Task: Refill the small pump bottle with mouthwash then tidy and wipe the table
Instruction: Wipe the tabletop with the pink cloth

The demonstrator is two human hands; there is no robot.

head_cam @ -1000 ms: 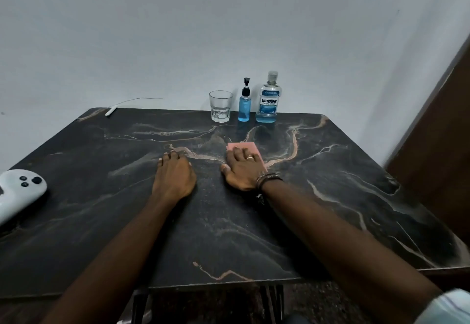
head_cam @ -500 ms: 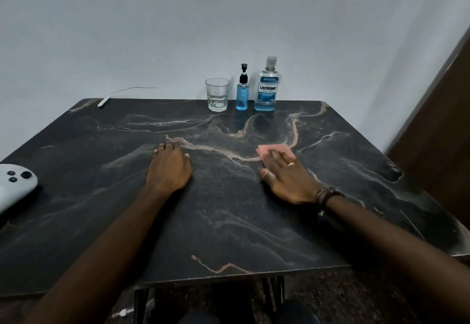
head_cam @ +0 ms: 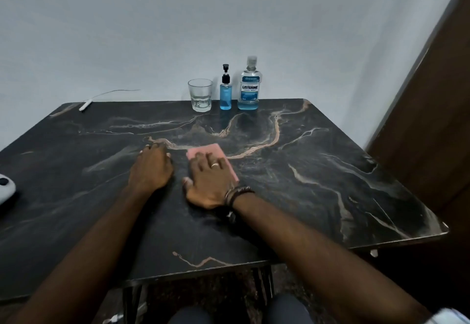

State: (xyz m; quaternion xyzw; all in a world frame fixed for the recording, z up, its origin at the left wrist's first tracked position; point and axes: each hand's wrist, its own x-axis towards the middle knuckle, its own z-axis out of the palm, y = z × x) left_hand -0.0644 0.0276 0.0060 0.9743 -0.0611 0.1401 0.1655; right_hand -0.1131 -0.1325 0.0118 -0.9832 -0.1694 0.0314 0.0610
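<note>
At far left edge of the dark marbled table (head_cam: 330, 196), a white controller (head_cam: 5, 190), cut by the frame. At back left corner, a small white stick-like device (head_cam: 84, 106) with thin cable running off behind. Near table centre, left hand (head_cam: 151, 168) resting palm down on the surface, fingers bent at the tips, holding nothing. Just beside it to the right, right hand (head_cam: 207, 181) lying flat on a pink cloth (head_cam: 211, 152), fingers straight and a little spread, pressing the cloth onto the table; a ring on one finger, dark bracelets (head_cam: 237, 194) at the wrist. Far corner of cloth showing past the fingertips. At back edge, against the wall, three things in a row, close but apart: an empty clear glass (head_cam: 200, 94), then the small pump bottle (head_cam: 225, 88) with black pump and blue liquid nearly to the neck, upright, then the mouthwash bottle (head_cam: 250, 83), cap on, blue liquid only low in it, label reading "LISTERINE COOL MINT". Smaller print on label not readable. At far right, a brown wooden panel (head_cam: 432, 120).
</note>
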